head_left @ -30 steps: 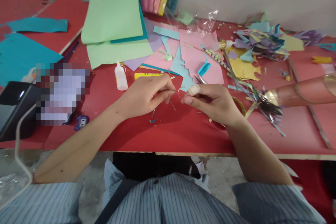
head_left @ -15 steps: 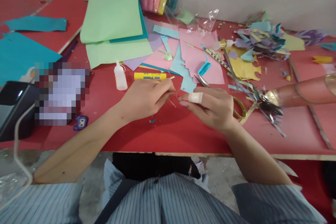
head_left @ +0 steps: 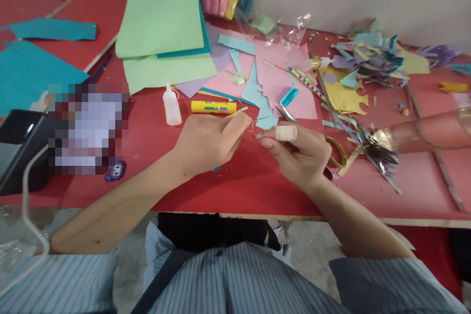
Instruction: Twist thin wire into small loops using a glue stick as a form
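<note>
My left hand (head_left: 217, 141) is closed in a pinch above the red table, its fingertips turned toward my right hand. What it pinches is too small to make out. My right hand (head_left: 300, 154), with a white bandage (head_left: 286, 133) round one finger, pinches a thin curved wire (head_left: 253, 126) between thumb and forefinger. The wire bends up into the narrow gap between both hands' fingertips. Beneath my right hand lie scissors (head_left: 287, 115), partly hidden, with a yellow handle loop showing. A yellow glue stick (head_left: 213, 107) lies just beyond my left hand, beside an upright white glue bottle (head_left: 172, 108).
Green paper sheets (head_left: 162, 19) and pink paper (head_left: 287, 83) lie at the back. Paper scraps (head_left: 371, 59) are heaped at the right, near a pinkish cylinder (head_left: 423, 127). A pixelated area (head_left: 90, 127), a black device (head_left: 22, 157) and a small purple trinket (head_left: 116, 170) are at the left.
My fingertips have come closer together around the thin wire. My left hand has moved slightly right, and the thin piece below its fingers now shows less. The view has shifted a little.
</note>
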### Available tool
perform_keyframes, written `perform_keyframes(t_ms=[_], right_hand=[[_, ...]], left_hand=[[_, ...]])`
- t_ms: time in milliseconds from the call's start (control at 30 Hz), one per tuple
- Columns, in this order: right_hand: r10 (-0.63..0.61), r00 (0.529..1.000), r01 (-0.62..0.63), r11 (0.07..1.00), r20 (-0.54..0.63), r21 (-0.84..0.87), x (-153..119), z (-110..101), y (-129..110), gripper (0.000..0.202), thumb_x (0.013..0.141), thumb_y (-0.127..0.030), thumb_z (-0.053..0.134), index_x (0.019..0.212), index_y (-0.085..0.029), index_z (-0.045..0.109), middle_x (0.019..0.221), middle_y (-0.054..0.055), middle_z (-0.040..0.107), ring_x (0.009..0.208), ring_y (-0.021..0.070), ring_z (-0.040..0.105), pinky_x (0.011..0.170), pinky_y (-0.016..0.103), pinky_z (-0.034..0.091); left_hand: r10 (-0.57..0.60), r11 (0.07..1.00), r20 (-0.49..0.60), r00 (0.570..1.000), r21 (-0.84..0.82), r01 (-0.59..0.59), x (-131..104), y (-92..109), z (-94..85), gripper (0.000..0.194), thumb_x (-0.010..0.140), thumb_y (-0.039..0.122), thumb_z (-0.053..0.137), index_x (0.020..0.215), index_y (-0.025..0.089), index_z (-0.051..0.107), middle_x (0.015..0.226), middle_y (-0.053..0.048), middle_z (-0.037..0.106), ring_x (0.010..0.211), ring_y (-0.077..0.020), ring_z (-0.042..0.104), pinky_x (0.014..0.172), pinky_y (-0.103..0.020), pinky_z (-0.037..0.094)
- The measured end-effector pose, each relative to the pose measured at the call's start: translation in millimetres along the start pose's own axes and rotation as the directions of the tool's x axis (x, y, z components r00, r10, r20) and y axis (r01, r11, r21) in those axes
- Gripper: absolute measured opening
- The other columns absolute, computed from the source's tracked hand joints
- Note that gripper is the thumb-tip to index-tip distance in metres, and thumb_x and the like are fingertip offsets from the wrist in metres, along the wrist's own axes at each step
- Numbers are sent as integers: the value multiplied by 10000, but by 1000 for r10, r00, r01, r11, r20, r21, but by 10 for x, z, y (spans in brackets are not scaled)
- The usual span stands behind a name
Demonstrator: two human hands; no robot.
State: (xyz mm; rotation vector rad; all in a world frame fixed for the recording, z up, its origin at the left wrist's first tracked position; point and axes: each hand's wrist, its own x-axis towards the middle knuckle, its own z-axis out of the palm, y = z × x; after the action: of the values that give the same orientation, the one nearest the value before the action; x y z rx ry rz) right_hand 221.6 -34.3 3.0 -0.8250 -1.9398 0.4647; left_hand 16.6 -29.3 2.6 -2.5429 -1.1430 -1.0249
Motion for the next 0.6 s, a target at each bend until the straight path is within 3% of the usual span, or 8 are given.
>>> perform_keyframes(t_ms=[100, 200, 300, 433, 600], right_hand=[[-83, 996, 84, 994, 20, -63, -13, 21, 10, 55, 944, -267, 688, 915, -263, 734, 661, -14, 688, 550, 124, 595, 523, 267, 465], [-193, 980, 200, 958, 52, -207, 2, 4, 34, 101, 963, -293, 660, 903, -261, 734, 628, -10, 674, 528, 124, 599, 493, 260, 460], [-292, 952, 308, 906, 96, -292, 29, -17, 51, 97, 970, -288, 651, 910, -252, 718, 603, -22, 645, 503, 105, 565, 474, 244, 437], [-390, 912, 409, 876, 127, -254, 64, -41, 68, 20, 953, -228, 679, 933, -225, 676, 549, -53, 540, 478, 87, 467, 467, 234, 367], [-440, 883, 466, 862, 163, -201, 100, -111, 122, 23, 950, -189, 669, 954, -200, 649, 593, -44, 546, 503, 96, 474, 487, 240, 369]], left_hand=[[-61, 986, -12, 998, -158, 58, -9, 30, 2, 118, 994, 172, 476, 925, 181, 572, 599, 43, 617, 460, -83, 527, 465, -241, 273], [-169, 891, 90, 981, -412, 191, -7, 52, -12, 105, 1014, 201, 491, 926, 190, 548, 619, 55, 616, 486, -64, 560, 487, -208, 339], [-194, 808, 155, 969, -534, 247, 2, 51, -32, 92, 1011, 192, 516, 924, 194, 546, 598, 67, 602, 485, -60, 556, 501, -197, 374], [-126, 818, 174, 977, -539, 201, 19, 5, -27, 67, 1001, 192, 564, 942, 176, 591, 635, 58, 631, 498, -48, 554, 494, -182, 365], [9, 860, 28, 1000, -511, 7, 53, -78, 1, 98, 1011, 190, 555, 1016, 171, 652, 803, -3, 726, 705, -83, 665, 623, -185, 473]])
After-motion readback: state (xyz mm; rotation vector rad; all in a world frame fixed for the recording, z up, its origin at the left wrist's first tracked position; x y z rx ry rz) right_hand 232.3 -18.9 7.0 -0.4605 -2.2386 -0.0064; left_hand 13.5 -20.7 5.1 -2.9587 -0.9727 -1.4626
